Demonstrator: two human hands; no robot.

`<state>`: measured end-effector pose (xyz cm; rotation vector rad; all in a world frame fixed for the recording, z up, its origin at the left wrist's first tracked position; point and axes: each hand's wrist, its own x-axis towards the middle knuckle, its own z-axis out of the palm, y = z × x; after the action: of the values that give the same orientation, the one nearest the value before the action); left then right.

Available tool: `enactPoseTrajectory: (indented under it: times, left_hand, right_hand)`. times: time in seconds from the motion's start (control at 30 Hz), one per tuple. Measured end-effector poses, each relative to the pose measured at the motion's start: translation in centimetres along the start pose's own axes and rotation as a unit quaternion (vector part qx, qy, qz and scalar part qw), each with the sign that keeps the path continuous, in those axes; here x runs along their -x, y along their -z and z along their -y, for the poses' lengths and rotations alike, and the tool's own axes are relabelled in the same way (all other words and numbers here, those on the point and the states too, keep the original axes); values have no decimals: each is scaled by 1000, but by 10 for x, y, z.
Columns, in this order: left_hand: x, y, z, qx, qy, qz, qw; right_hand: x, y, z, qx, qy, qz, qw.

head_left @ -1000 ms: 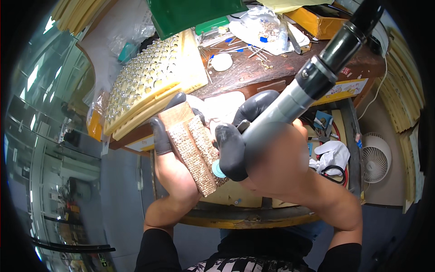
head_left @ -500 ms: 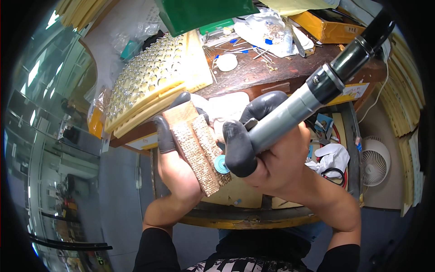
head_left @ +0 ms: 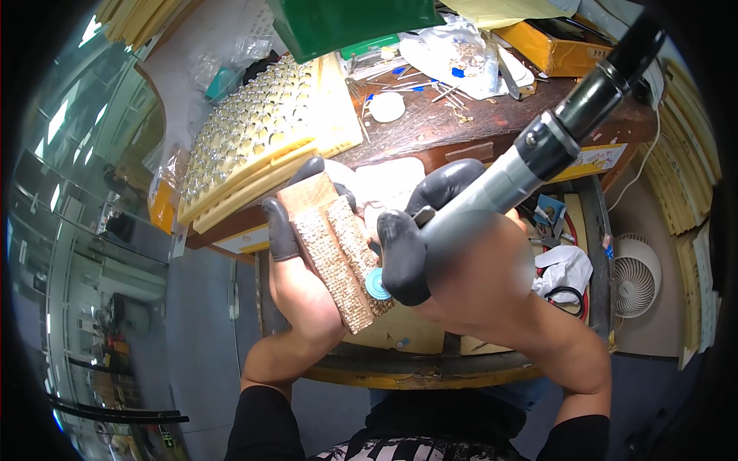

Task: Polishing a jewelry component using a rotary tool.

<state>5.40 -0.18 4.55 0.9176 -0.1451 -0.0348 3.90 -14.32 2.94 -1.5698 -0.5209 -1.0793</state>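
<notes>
My left hand (head_left: 298,296), with black coverings on fingertips, grips a wooden block (head_left: 307,196) with two rough, speckled gold strips (head_left: 323,269) along its face. My right hand (head_left: 430,261), also with black finger coverings, is closed around a grey and black rotary handpiece (head_left: 507,173), which slants up to the upper right. A teal disc (head_left: 377,283) at its tip is at the right side of the speckled block, touching it or very near. A white cloth or pad (head_left: 384,177) lies behind the block.
Ahead, a wooden bench (head_left: 446,131) holds a cream tray of shiny pieces (head_left: 254,123), scattered rods (head_left: 400,84), a green container (head_left: 346,23) and an orange box (head_left: 553,42). An open drawer (head_left: 407,361) with tools and cloth lies below my hands. A white fan (head_left: 634,273) stands right.
Compared with a second ago, both hands, the block and the handpiece have shifted slightly rightward in the picture, along with the bench. The grips are unchanged.
</notes>
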Motion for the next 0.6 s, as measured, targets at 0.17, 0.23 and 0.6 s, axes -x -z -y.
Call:
enactPoseTrajectory:
  times: [0.17,0.23,0.6]
  left_hand:
    - [0,5,-1,3,12,3,1000]
    - [-1,6,1,22,13,19,1000]
    - [1,4,1,108,27,18,994]
  right_hand:
    - [-1,4,1,-17,-11,5,1000]
    - [-2,5,0,-15,-8,-4,1000]
    - [0,5,-2,20,7,36,999]
